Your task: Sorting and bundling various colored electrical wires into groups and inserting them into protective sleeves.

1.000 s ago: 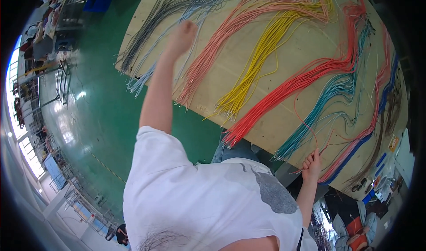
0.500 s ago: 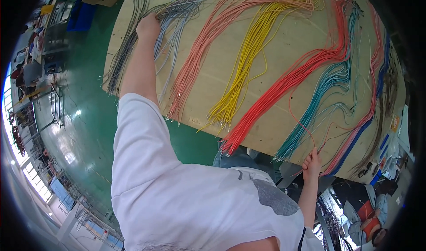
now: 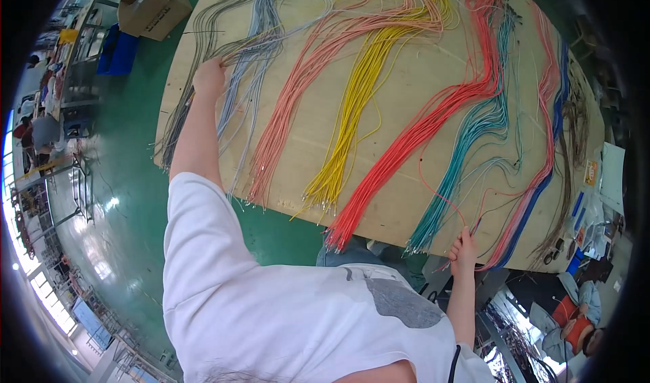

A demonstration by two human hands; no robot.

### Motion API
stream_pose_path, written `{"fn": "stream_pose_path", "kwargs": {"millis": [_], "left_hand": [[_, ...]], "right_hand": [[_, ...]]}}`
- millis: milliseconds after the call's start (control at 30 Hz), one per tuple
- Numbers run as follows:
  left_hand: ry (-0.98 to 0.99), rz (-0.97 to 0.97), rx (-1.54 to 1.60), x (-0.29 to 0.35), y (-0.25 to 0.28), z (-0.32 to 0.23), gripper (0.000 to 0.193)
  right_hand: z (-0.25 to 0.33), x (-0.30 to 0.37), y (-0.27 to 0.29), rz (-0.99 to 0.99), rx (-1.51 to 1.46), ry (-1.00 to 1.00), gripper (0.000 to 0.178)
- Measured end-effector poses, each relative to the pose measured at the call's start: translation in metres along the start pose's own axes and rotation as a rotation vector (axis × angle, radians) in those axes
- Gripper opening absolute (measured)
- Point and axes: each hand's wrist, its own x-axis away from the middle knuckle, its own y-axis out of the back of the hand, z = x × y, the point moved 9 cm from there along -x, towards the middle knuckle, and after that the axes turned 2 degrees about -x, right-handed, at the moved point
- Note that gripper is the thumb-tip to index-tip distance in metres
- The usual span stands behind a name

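Observation:
Bundles of loose cut wires lie fanned across a wooden table (image 3: 203,122). My left hand (image 3: 210,78) is at the far left, closed at a bundle of dark grey wires (image 3: 233,47); its fingertips are partly hidden. Light grey-blue wires (image 3: 238,88) run just right of it. My right hand (image 3: 464,253) is closed in a fist near the table's front edge at the right. It grips a few thin wires, among them a red wire (image 3: 441,197) that arcs up over the teal bundle (image 3: 467,149).
Between my hands lie salmon wires (image 3: 288,105), yellow wires (image 3: 355,105) and a thick red bundle (image 3: 406,149). Pink wires (image 3: 547,99), blue wires (image 3: 531,222) and brown wires (image 3: 575,129) line the right side. A cardboard box (image 3: 154,11) and blue bin (image 3: 116,53) stand beyond the left edge.
The whole view has shifted a little. My left hand has come nearer along the grey wires. My right hand keeps its grip in about the same place.

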Motion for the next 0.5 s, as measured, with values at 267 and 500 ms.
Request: {"fn": "stream_pose_path", "kwargs": {"millis": [267,500], "left_hand": [[-0.039,-0.194,0.074,0.036,0.073,0.001,0.022],[-0.165,0.142,0.949,0.111,0.177,-0.088,0.019]], "right_hand": [[-0.003,0.001,0.008,0.037,-0.105,0.002,0.024],[-0.005,0.025,0.039,0.209,-0.478,-0.066,0.028]]}}
